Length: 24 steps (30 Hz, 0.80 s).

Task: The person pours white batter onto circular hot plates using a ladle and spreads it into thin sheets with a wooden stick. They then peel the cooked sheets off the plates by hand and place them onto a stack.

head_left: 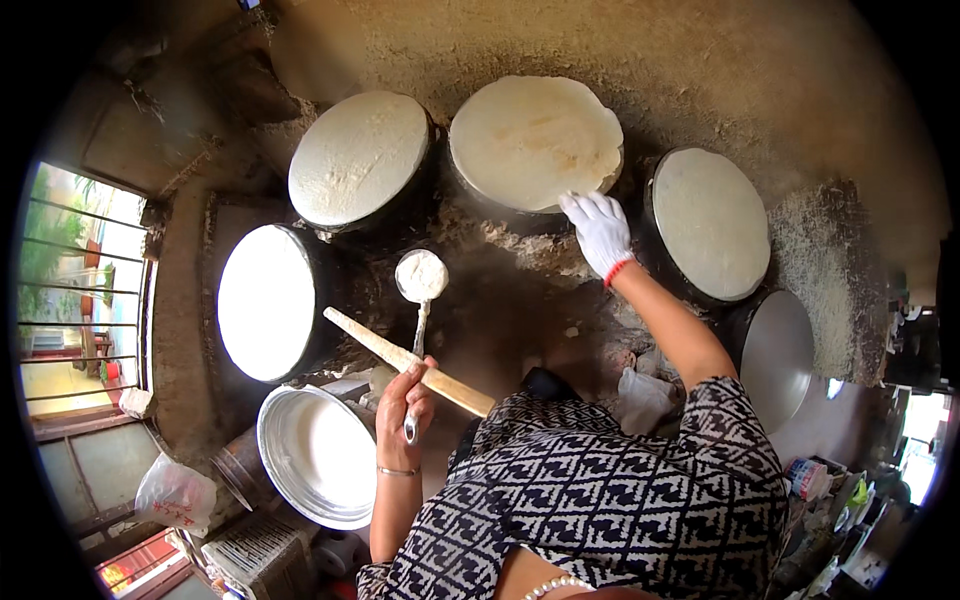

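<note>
As head view shows, your left hand (404, 402) grasps one ladle (420, 325), one wooden stick (372, 344) crossing its handle; gloved right hand (600, 230) at edge of pancake (535, 140) on middle griddle (497, 209) of five, grip: cannot tell. One basin (330, 516), two bags (175, 495) nearby.

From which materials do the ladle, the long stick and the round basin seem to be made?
Ladle: probably stainless steel; the bare handle end gleams silver.
Stick: looks like wood, apparently unvarnished, being pale tan and matte.
Basin: metal, perhaps aluminium, since its rim is silvery-grey and shiny.
</note>
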### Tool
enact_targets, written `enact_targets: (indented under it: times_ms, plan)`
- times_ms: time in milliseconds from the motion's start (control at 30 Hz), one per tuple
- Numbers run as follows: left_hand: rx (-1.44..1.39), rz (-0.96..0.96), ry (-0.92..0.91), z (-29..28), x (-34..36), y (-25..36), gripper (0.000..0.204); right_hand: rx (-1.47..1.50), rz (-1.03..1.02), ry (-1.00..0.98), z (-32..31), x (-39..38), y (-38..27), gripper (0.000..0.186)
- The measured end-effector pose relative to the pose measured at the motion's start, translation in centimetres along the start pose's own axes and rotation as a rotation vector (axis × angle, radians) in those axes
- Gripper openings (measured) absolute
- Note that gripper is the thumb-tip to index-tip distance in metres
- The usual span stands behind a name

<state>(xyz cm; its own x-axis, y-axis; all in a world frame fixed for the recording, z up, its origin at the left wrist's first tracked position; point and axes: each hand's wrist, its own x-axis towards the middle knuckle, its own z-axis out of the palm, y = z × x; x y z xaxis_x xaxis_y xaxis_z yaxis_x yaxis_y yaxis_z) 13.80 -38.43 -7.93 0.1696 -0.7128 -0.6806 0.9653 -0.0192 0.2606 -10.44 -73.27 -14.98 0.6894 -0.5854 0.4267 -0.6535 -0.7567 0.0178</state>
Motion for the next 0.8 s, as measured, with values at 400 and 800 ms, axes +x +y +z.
enact_targets:
  times_ms: [400, 800]
  plan:
    - [0.205, -0.013, 0.034, 3.4, -2.2, -2.1, 0.02, -0.029, 0.004, -0.184, 2.6, 13.6, 0.0, 0.027]
    - [0.446, -0.127, -0.164, 3.2, -3.8, 1.1, 0.018, 1.437, 1.031, 0.889, -23.0, -15.7, 6.7, 0.037]
